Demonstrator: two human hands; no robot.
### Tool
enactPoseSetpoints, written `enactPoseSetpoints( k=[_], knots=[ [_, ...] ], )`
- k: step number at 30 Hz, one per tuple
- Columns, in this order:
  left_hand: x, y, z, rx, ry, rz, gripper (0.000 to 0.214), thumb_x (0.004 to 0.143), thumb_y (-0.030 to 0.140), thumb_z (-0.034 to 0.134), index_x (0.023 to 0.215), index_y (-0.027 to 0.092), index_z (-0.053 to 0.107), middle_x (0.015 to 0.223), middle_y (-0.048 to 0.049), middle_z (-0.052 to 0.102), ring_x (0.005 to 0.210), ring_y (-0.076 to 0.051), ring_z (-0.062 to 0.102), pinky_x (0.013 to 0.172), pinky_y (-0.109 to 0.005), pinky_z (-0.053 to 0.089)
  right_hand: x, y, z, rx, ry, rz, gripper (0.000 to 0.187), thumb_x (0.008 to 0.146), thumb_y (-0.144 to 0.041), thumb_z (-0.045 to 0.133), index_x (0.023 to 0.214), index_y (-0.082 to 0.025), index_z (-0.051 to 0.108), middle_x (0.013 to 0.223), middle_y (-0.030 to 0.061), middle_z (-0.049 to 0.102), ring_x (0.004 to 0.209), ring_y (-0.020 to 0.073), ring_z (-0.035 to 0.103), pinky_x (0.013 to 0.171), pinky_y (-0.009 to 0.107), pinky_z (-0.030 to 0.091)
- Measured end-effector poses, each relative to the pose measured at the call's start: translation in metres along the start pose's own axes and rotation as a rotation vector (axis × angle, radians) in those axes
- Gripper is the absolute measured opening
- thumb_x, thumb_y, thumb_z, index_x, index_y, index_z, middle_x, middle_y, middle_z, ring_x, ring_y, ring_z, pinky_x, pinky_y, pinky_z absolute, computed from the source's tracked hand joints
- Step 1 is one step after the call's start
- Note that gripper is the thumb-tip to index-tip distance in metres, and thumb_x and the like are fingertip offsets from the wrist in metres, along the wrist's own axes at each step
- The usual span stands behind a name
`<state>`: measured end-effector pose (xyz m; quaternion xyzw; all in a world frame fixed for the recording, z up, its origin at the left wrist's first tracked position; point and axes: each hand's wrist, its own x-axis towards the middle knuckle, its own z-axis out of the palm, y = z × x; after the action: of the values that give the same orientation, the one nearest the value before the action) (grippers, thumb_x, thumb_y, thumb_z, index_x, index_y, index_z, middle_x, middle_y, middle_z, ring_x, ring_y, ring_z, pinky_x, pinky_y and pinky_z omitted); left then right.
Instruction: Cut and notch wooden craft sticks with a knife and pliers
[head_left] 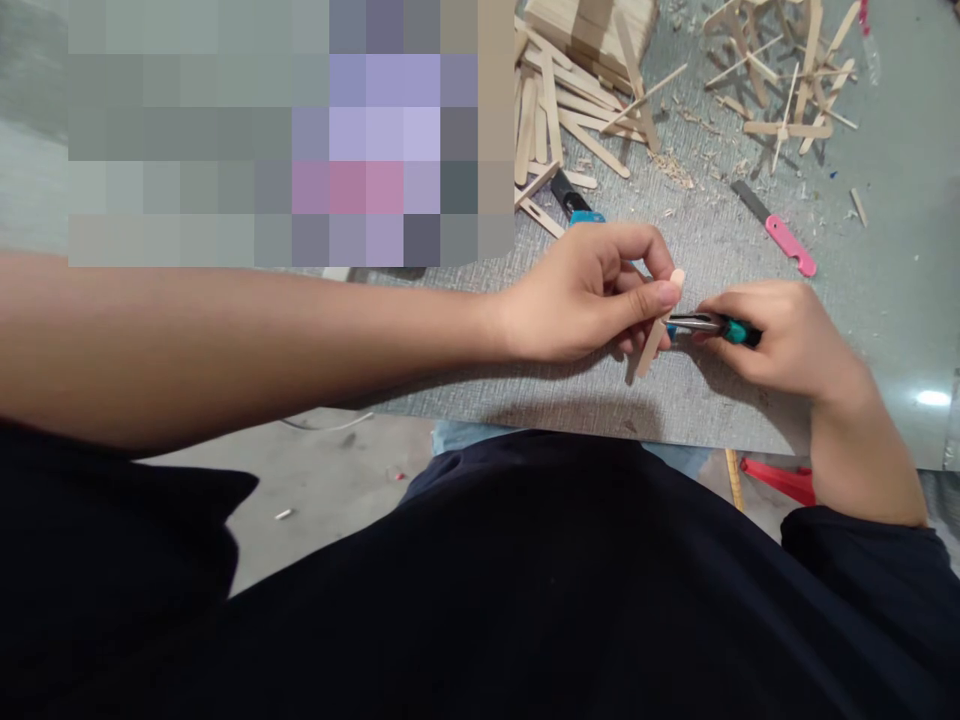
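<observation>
My left hand [592, 295] pinches a wooden craft stick [654, 340] between thumb and forefinger, holding it tilted just above the grey mat [697, 240]. My right hand [780, 335] is closed round a small cutter with a teal handle [731, 330]. The cutter's metal tip touches the stick's right edge, close to my left fingers.
A pile of loose craft sticks [562, 110] lies at the back of the mat, with a stacked block of sticks [592, 30] behind it. Glued stick assemblies [787, 80] lie at the back right. A pink-handled knife [780, 232] and a blue-handled tool [574, 203] rest nearby. A blurred patch covers the upper left.
</observation>
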<state>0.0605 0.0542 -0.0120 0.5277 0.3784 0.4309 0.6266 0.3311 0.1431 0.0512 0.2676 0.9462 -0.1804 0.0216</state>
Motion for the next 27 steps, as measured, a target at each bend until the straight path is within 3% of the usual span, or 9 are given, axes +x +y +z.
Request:
enactPoseSetpoints(
  k=[8,18,27],
  knots=[
    [0.0008,0.0043,0.0007,-0.001,-0.056,0.019,0.038,0.114,0.057,0.077,0.105,0.027,0.055,0.075,0.0027,0.082,0.065,-0.016,0.084,0.059,-0.026,0.061,-0.0005,0.0003,-0.0055,0.028,-0.064,-0.021,0.030,0.113,-0.050,0.066,0.115,-0.028,0.086,0.098,0.0074,0.088,0.085,0.0279,0.079,0.080,0.044,0.055],
    [-0.0019,0.0007,0.0020,-0.051,0.007,0.019,0.030,0.115,0.050,0.077,0.109,0.027,0.058,0.076,0.0016,0.082,0.069,-0.018,0.085,0.062,-0.028,0.066,-0.0017,-0.0001,-0.0037,0.023,-0.059,0.023,0.026,0.110,-0.048,0.067,0.117,-0.031,0.086,0.106,0.0054,0.091,0.092,0.0288,0.082,0.082,0.044,0.058],
    [-0.0032,0.0000,0.0016,-0.026,0.024,0.027,0.019,0.116,0.041,0.072,0.112,0.027,0.060,0.079,0.0024,0.082,0.065,-0.016,0.081,0.063,-0.029,0.067,-0.0011,-0.0027,-0.0001,0.000,-0.020,0.051,0.028,0.109,-0.051,0.069,0.109,-0.029,0.087,0.099,0.0061,0.090,0.089,0.0291,0.083,0.075,0.042,0.052]
  ],
)
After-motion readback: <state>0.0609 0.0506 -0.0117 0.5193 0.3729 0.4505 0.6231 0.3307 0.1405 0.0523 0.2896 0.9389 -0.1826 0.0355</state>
